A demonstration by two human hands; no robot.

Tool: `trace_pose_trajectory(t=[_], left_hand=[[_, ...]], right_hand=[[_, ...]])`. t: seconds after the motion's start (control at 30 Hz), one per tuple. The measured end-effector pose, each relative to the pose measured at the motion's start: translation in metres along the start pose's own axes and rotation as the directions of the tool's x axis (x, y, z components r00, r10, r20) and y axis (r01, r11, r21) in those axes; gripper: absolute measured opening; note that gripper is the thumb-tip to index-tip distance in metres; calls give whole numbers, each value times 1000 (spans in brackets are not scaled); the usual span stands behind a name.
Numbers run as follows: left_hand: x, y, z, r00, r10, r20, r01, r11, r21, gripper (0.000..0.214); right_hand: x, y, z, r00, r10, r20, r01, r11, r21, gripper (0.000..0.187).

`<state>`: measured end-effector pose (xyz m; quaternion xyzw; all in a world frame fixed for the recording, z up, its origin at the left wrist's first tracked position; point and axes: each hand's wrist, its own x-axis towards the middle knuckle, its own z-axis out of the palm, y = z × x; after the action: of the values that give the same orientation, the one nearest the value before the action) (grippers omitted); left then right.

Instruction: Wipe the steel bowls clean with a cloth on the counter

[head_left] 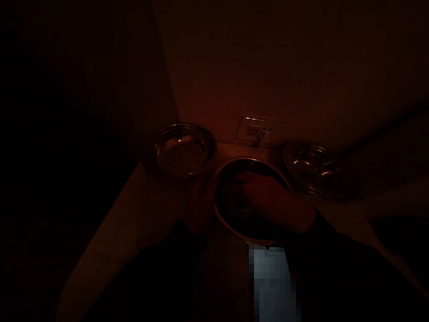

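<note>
The picture is very dark. A round bowl point(229, 230) with a pale rim stands in the middle, its inside mostly black. My left hand point(200, 203) is at the bowl's left side, its fingers close against the rim in a steadying hold. Reaching over the right rim, my right hand point(268, 194) is inside the bowl with its fingers bent down. What those fingers touch is lost in shadow. Some dim, uneven contents point(246, 214) show below them, too dark to name. Just in front of the bowl lies a lit phone point(275, 281), its screen blurred out.
A shiny metal bowl point(182, 156) stands at the back left near the table corner. At the back right is a metal divided plate point(318, 172). Behind, the wall point(284, 67) carries a socket plate point(258, 129). The pale table point(114, 232) ends at a left edge.
</note>
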<state>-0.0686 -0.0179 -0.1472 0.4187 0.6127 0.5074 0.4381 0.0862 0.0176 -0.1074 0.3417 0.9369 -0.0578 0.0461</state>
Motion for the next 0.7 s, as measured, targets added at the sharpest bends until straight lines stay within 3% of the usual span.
trace_pose_trajectory(t=[0.13, 0.23, 0.5, 0.7], left_hand=[[0, 0, 0, 1000, 20, -11, -19, 999, 36, 31], [0, 1, 0, 1000, 17, 8, -17, 1000, -8, 31], [-2, 2, 1, 999, 39, 0, -39, 999, 7, 33], [-3, 1, 1, 1000, 21, 16, -21, 1000, -2, 33]], right_hand=[[-2, -11, -1, 997, -70, 31, 69, 997, 19, 20], [-3, -15, -1, 998, -56, 30, 56, 998, 16, 20], [1, 3, 0, 974, 227, -18, -228, 969, -95, 31], [2, 3, 3, 982, 187, -22, -188, 976, -113, 31]])
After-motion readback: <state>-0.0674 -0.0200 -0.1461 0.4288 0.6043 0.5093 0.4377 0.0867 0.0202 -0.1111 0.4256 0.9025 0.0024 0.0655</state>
